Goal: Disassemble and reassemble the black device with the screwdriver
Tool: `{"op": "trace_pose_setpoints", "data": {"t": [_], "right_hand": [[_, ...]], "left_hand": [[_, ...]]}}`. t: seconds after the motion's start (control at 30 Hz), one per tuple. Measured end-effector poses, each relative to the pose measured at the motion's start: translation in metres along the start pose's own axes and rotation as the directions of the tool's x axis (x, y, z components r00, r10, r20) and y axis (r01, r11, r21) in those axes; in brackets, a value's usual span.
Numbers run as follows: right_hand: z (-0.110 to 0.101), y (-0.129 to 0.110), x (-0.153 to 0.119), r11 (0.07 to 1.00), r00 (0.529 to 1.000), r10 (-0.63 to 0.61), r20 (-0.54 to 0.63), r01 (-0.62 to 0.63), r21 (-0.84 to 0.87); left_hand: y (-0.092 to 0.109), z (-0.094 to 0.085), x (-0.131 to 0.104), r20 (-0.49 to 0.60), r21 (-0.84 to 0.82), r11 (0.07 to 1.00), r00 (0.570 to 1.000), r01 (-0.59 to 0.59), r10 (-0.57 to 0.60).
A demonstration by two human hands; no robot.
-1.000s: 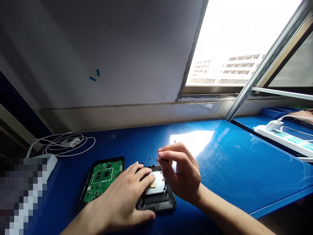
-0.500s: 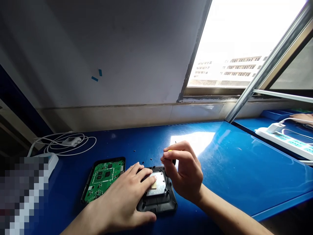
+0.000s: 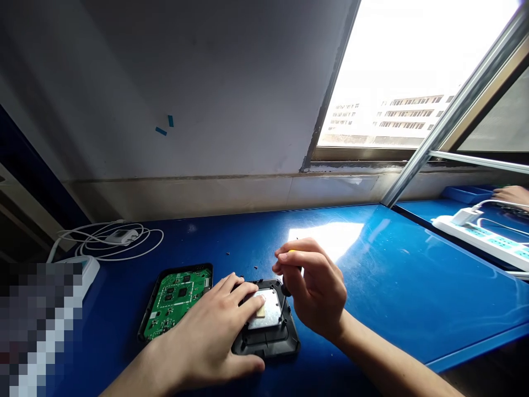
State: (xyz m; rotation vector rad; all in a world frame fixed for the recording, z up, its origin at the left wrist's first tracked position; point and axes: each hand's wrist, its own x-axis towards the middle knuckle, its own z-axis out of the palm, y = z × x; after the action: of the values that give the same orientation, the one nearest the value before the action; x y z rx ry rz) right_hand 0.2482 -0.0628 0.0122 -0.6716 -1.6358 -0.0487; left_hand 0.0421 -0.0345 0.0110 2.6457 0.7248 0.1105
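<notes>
My right hand (image 3: 317,289) is closed around a screwdriver (image 3: 286,290) with a yellow top and a black handle, mostly covered by the fingers. Its thin shaft reaches down to the right edge of a silver metal plate (image 3: 270,311). The plate sits inside a black plastic housing (image 3: 275,348) on the table. Across the left part of that housing lies my left hand (image 3: 210,331), fingers spread, one fingertip on the plate beside a small beige pad (image 3: 260,312). To the left, a green circuit board (image 3: 177,300) rests in another black shell, partly behind my left hand.
Small dark screws (image 3: 255,267) lie on the blue table (image 3: 397,286) behind the housing. At left are a coiled white cable with a plug (image 3: 123,237) and a pixelated area. A white power strip (image 3: 483,238), a blue tray (image 3: 467,193) and another person's hand (image 3: 512,194) are at right.
My right hand has shifted slightly right, and its grip has turned a little. More of the screwdriver's black handle and shaft now shows below the fingers. The left hand stays in place.
</notes>
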Motion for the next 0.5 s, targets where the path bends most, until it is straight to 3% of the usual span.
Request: {"op": "trace_pose_setpoints", "data": {"t": [0.13, 0.3, 0.4, 0.5], "right_hand": [[-0.0005, -0.0011, -0.0038, 0.983, 0.993, 0.113, 0.036, -0.117, 0.144], [0.0007, 0.0025, -0.0046, 0.999, 1.0, -0.002, 0.026, 0.001, 0.036], [0.0019, 0.0019, -0.0019, 0.998, 1.0, -0.006, -0.016, 0.005, -0.061], [0.0015, 0.0003, -0.0007, 0.999, 0.999, 0.031, -0.027, -0.03, 0.02]], "left_hand": [[-0.0018, 0.0021, -0.0011, -0.007, -0.009, 1.0, 1.0, -0.005, 0.005], [0.0029, -0.001, 0.0, -0.002, -0.014, 1.0, 1.0, -0.005, 0.005], [0.0038, -0.0022, 0.0001, 0.005, -0.015, 1.0, 1.0, 0.002, -0.002], [0.0016, -0.001, -0.0011, -0.009, -0.013, 1.0, 1.0, 0.002, -0.002]]}}
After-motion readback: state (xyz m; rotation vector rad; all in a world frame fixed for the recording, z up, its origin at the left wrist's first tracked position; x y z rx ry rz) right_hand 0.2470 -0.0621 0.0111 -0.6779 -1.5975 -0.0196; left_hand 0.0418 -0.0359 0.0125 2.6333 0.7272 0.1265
